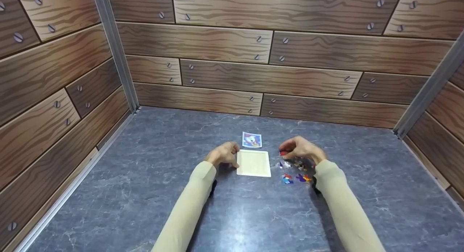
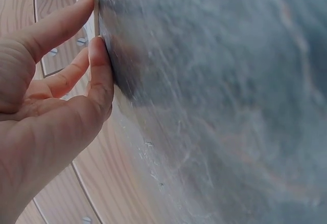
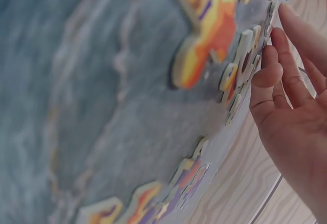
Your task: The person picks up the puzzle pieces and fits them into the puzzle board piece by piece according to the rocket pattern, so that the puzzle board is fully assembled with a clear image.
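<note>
My left hand [image 1: 223, 153] rests at the left side of a pale, square puzzle tray [image 1: 253, 151]. In the left wrist view, its fingertips [image 2: 98, 45] touch the tray's thin edge, with thumb and fingers apart. To the right of the tray, my right hand [image 1: 302, 149] pinches a red puzzle piece [image 1: 283, 153] between thumb and fingers. Below that hand lie several loose, colourful pieces, among them a red and blue one [image 1: 287, 178] and a purple and orange one [image 1: 303, 178]. In the right wrist view, the fingers hover beside a row of pieces [image 3: 245, 55]; the red piece is hidden there.
A small printed picture card [image 1: 252, 140] with a cartoon figure lies just behind the tray. The grey marbled tabletop [image 1: 145, 154] is bounded by wood-patterned walls [image 1: 217, 74] at the back and both sides.
</note>
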`<state>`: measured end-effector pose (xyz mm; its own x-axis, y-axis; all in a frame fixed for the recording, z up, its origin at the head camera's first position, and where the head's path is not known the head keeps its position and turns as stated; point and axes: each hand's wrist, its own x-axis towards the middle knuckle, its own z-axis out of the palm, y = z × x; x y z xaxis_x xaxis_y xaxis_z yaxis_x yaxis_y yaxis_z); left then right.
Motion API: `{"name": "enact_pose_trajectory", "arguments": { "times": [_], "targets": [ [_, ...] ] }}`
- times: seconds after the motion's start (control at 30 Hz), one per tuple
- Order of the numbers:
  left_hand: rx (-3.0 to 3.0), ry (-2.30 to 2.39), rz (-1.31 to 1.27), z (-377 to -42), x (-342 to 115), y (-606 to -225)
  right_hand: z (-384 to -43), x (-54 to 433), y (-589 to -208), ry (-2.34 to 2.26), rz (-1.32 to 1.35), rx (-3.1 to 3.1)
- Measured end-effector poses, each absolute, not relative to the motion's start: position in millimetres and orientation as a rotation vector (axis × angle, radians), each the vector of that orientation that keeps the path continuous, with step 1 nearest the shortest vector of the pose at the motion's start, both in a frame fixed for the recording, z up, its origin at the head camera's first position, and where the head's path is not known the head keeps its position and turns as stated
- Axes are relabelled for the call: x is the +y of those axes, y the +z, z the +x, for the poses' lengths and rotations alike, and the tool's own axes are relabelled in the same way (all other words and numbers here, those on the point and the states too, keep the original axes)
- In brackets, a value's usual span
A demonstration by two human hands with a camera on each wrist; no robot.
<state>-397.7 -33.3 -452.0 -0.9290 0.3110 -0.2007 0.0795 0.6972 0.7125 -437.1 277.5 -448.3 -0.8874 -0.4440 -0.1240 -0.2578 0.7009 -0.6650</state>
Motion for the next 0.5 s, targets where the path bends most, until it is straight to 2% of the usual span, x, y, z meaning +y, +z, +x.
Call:
{"name": "enact_pose_trajectory", "arguments": {
  "times": [0.5],
  "targets": [
    [2.592, 1.071, 0.362, -399.4, -34.2, -451.8, -436.1, 270.6, -448.4, -0.938, -0.500, 2.656]
  ]
}}
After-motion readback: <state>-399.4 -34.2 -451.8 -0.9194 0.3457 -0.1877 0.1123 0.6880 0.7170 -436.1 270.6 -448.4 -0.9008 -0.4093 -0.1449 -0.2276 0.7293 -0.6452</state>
